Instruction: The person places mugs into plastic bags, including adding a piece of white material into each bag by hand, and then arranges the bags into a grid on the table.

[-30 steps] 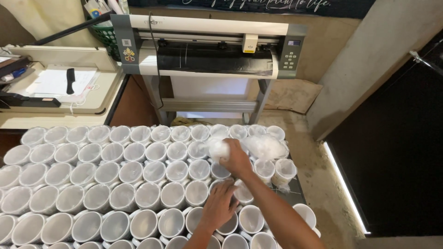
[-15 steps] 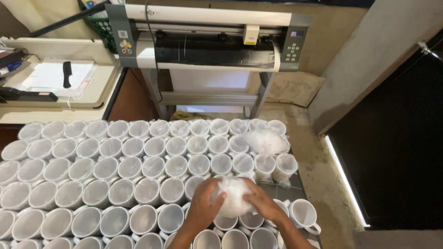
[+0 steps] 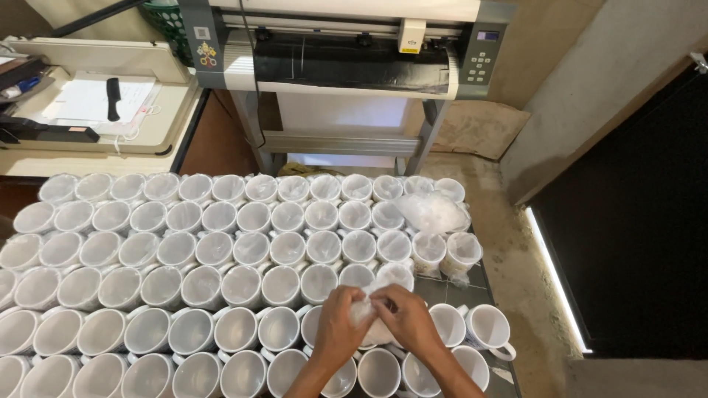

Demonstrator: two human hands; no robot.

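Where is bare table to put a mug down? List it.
One bare patch of dark table: right side, below the two wrapped mugs, above the unwrapped mugs, right of both hands. Leftward, mugs stand rim to rim, no gap.

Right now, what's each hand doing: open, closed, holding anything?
Left hand: closed on the clear plastic bag.
Right hand: closed on the same bag, over the white mugs.

A wide-format cutting plotter [image 3: 346, 55] stands on its legs beyond the bench (a green basket [image 3: 164, 21] behind it); at left, a black comb [image 3: 113, 99] lies on papers [image 3: 92, 99].
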